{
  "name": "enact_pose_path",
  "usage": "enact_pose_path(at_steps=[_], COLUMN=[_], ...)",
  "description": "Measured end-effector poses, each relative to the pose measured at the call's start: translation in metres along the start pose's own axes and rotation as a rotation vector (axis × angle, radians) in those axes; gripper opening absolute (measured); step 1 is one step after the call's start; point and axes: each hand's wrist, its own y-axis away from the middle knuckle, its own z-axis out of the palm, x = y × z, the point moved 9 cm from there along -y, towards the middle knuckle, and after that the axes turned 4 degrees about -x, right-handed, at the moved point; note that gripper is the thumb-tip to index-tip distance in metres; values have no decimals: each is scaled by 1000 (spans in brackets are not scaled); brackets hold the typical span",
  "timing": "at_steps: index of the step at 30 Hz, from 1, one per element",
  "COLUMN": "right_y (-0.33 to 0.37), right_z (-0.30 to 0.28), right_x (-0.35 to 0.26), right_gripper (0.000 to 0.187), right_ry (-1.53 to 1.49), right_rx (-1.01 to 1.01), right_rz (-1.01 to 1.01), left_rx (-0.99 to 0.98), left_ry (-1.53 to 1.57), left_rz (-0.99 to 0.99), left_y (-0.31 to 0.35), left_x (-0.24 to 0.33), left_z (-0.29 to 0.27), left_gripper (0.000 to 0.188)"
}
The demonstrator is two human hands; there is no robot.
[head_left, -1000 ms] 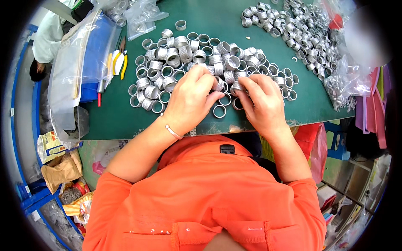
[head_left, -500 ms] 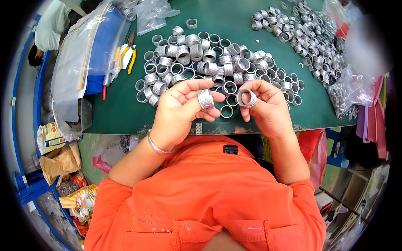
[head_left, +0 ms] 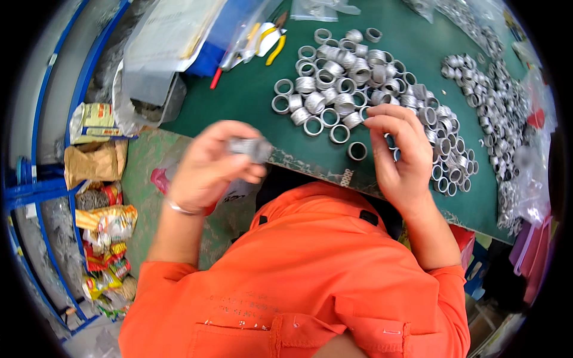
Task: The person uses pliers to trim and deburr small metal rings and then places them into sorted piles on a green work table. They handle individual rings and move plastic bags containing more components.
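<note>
My left hand point(head_left: 206, 168) is off the table's front edge, over the floor. Its thumb and fingers pinch a grey, textured metal ring point(head_left: 246, 149), smeared by motion; whether a second ring sits against it I cannot tell. A silver bangle point(head_left: 182, 209) circles that wrist. My right hand point(head_left: 404, 156) hovers at the near side of a heap of similar metal rings point(head_left: 345, 104), fingers curved and thumb apart, with nothing seen between them. Its fingertips are close to the rings, and the hand hides part of the heap. One loose ring point(head_left: 357, 151) lies near the table edge.
A second ring pile point(head_left: 495, 113) and clear plastic bags point(head_left: 534, 179) occupy the table's right side. Yellow-handled pliers point(head_left: 276, 51), a red pen point(head_left: 216, 78) and plastic-covered papers point(head_left: 173, 36) lie at the left. Blue-framed shelving point(head_left: 45, 191) and packets point(head_left: 113, 224) stand beyond.
My left hand has moved left, off the table, with its ring. My right hand no longer shows the ring it held and has opened beside the heap. The whole view has swung.
</note>
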Motion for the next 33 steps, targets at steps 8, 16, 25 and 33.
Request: enact_pose_path(at_steps=[8, 16, 25, 33], right_y=[-25, -48, -27, -37], right_z=[44, 67, 72, 103], right_x=[4, 8, 44, -50], right_gripper=[23, 14, 13, 26], right_ry=[200, 329, -776, -401], right_rx=[-162, -212, -305, -274], right_rz=[-131, -143, 702, -206], left_rx=[503, 235, 240, -10], left_ry=[-1425, -1172, -286, 478], left_rz=[-135, 526, 259, -34], left_y=[85, -46, -57, -15], left_x=[32, 21, -8, -30], left_z=[-116, 32, -3, 4], left_gripper=[20, 21, 17, 41])
